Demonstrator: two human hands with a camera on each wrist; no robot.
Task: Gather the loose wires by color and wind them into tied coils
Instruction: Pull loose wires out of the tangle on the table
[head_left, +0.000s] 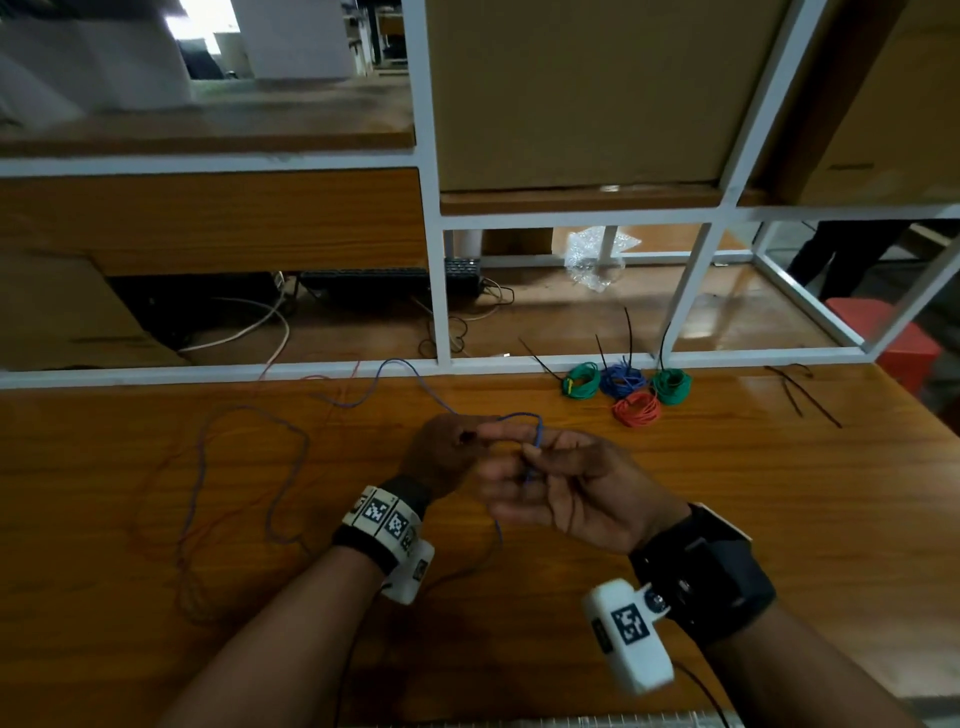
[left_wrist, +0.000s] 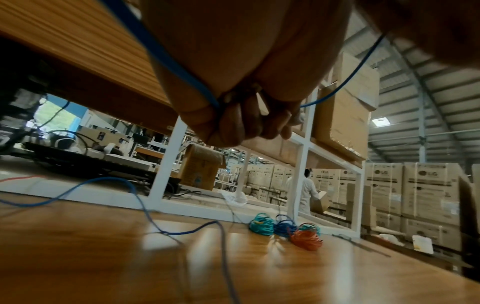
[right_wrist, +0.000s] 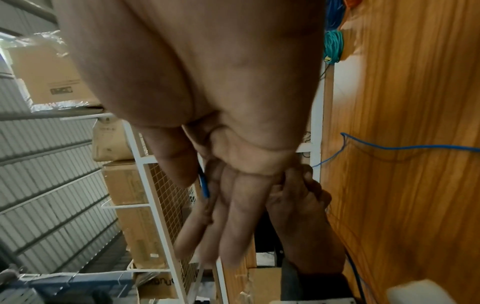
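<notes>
While both hands pinch blue wire (head_left: 537, 434), tied coils (head_left: 627, 386) lie beyond.

Both hands meet above the middle of the worktop (head_left: 727, 493), the left hand (head_left: 441, 457) just left of the right hand (head_left: 566, 493), a wire (head_left: 511, 417) held between them; from them the wire runs toward the far edge and trails in loops over the worktop's left half; four wound coils (head_left: 628, 387) lie clustered, touching, near the far edge right of the hands; loose ties (head_left: 802, 395) lie further right, near the far right corner; a shelf frame (head_left: 436, 260) stands behind the far edge
</notes>
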